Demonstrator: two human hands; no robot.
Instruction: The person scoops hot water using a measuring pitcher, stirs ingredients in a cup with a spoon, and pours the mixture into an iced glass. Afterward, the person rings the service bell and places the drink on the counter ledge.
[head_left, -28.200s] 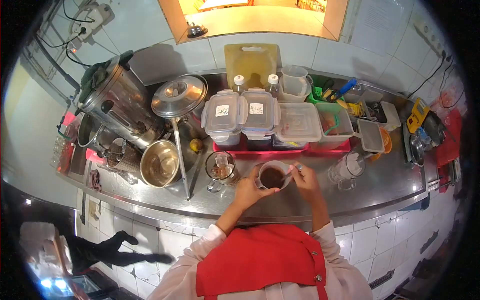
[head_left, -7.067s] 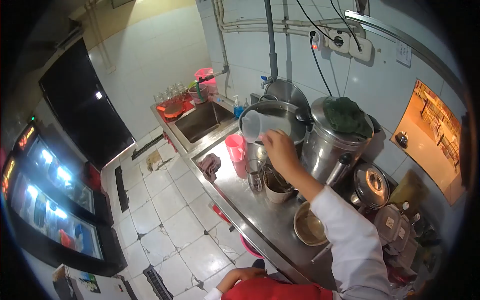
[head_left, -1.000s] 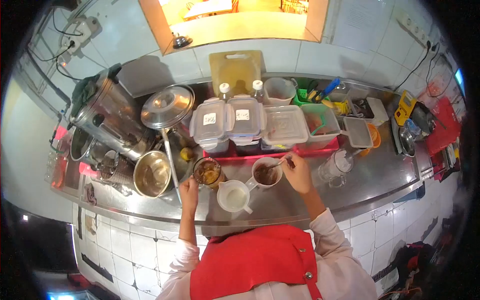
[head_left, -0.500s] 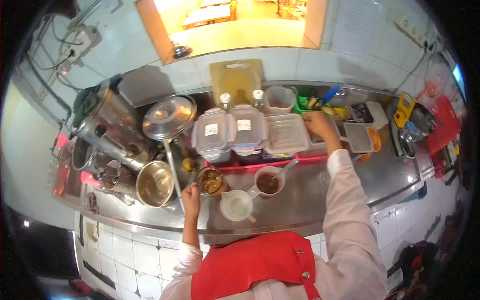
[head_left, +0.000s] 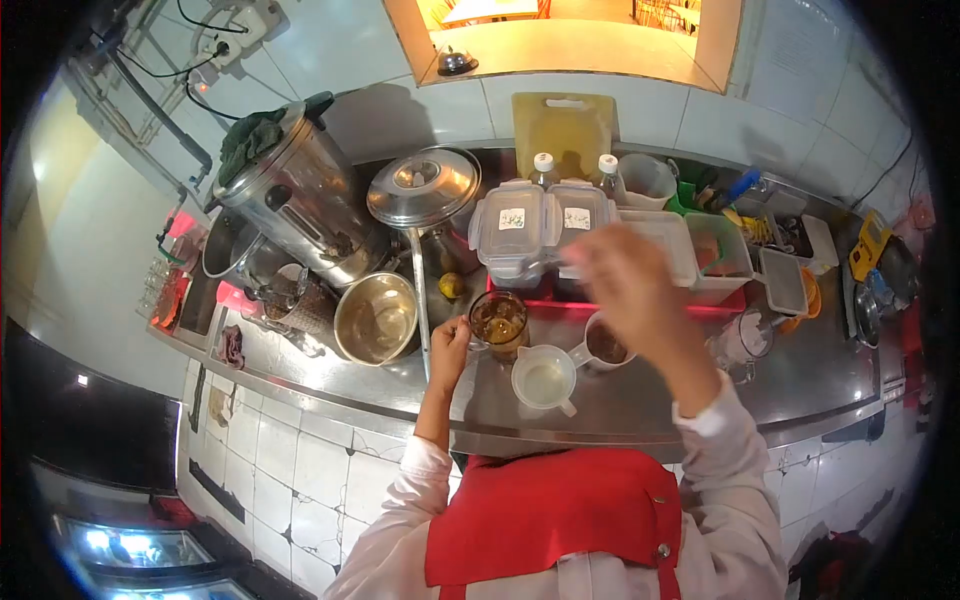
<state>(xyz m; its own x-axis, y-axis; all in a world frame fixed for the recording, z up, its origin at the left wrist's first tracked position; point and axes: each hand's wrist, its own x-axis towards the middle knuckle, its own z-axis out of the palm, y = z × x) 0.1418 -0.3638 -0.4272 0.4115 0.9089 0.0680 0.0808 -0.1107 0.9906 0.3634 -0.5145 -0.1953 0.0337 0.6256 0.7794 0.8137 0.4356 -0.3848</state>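
Observation:
My left hand (head_left: 449, 346) is closed at the handle of a glass mug (head_left: 499, 322), which has brown liquid and pieces inside and stands on the steel counter. My right hand (head_left: 630, 285) is in the air above the front of the lidded boxes, blurred, its fingers pinched together. A faint streak at the fingertips is too smeared to name. Below that hand, a white cup (head_left: 606, 348) of dark reddish-brown contents is partly hidden by my wrist. Between it and the mug sits a small white strainer-like vessel (head_left: 545, 378) with a pale inside.
To the left stand a metal pot (head_left: 378, 318), a large steel urn (head_left: 300, 205) and a lidded pot (head_left: 424, 187). Lidded plastic boxes (head_left: 512, 235) sit in a pink tray behind the mug. A clear container with a green spoon (head_left: 715, 250) and a glass mug (head_left: 745, 338) are at right.
My right hand has moved left and toward me from the open container with the green spoon. My left hand has closed at the glass mug's handle. The camera view has shifted.

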